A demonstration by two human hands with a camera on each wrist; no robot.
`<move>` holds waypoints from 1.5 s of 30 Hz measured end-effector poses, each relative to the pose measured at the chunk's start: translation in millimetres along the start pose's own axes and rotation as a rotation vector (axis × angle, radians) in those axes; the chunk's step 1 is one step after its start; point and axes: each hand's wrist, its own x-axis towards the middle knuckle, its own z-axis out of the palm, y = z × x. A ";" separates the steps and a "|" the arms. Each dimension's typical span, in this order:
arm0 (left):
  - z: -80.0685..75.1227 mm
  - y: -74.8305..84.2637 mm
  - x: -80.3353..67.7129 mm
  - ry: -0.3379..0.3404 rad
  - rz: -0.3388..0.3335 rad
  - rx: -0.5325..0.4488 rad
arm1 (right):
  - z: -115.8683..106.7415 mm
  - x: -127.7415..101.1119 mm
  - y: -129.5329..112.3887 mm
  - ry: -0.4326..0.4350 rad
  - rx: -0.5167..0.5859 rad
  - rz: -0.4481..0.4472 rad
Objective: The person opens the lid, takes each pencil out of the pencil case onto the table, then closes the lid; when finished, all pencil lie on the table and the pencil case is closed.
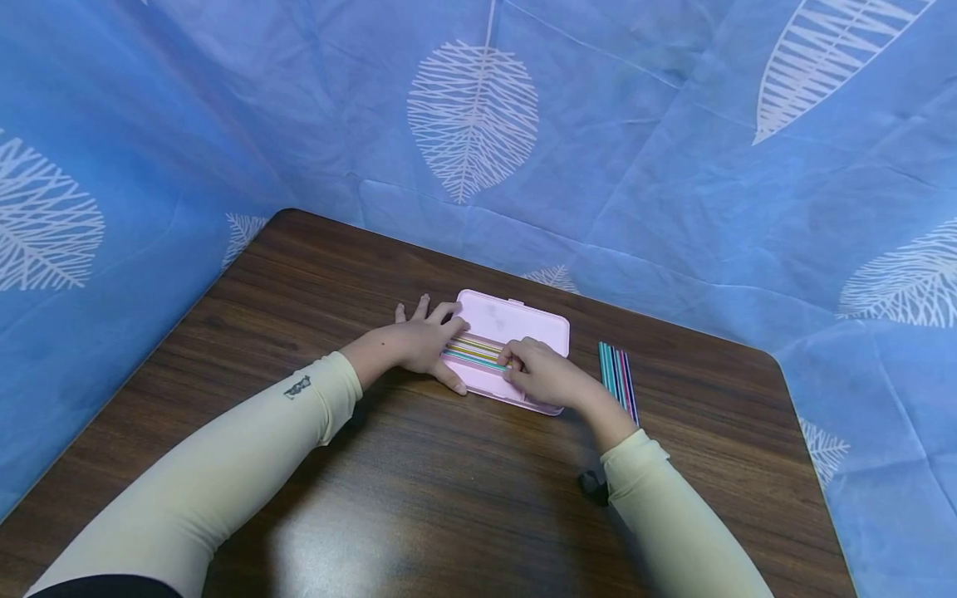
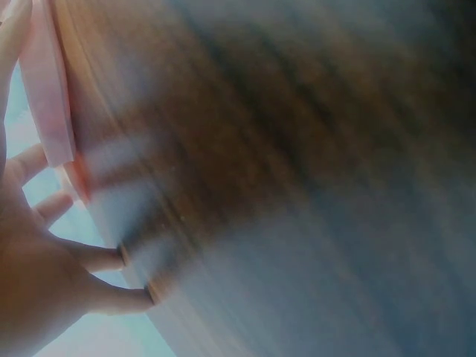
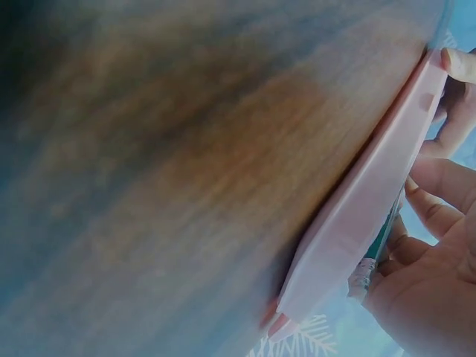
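Pink plastic catches the eye first: an open pencil case (image 1: 516, 332) lies near the middle of the frame on the dark wooden table (image 1: 299, 282), its lid flat toward the back and a row of coloured pencils (image 1: 474, 350) in the front tray. The left hand (image 1: 419, 345) rests against the case's left end, fingers fairly straight and spread, thumb along the front edge; it steadies rather than clasps. The right hand (image 1: 542, 374) sits over the tray's right half with its fingertips curled onto the pencils, pinching them. Just right of the case, apart from it, a small bundle of loose pencils (image 1: 618, 378) lies on the wood. Blue leaf-print cloth (image 1: 673, 166) hangs behind.
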 end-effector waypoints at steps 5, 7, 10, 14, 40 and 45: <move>-1.1 1.0 -0.7 -0.005 0.003 -0.001 | -2.0 -0.8 -2.2 0.003 -0.004 -0.010; -2.4 2.3 -2.6 -0.008 0.007 -0.006 | -3.0 -1.4 -2.6 0.002 -0.007 -0.012; -6.7 6.6 -8.3 -0.018 0.006 -0.002 | -4.7 -2.7 -2.2 -0.009 -0.017 0.002; -10.6 10.5 -13.0 -0.031 0.008 0.003 | -6.8 -4.9 -2.3 -0.024 -0.027 0.021; -3.4 1.1 -0.5 -0.018 0.002 -0.043 | -16.0 -22.6 -7.4 0.005 -0.081 0.094; -6.7 5.7 -6.2 -0.021 -0.002 -0.013 | -17.0 -27.1 -6.4 0.004 -0.081 0.109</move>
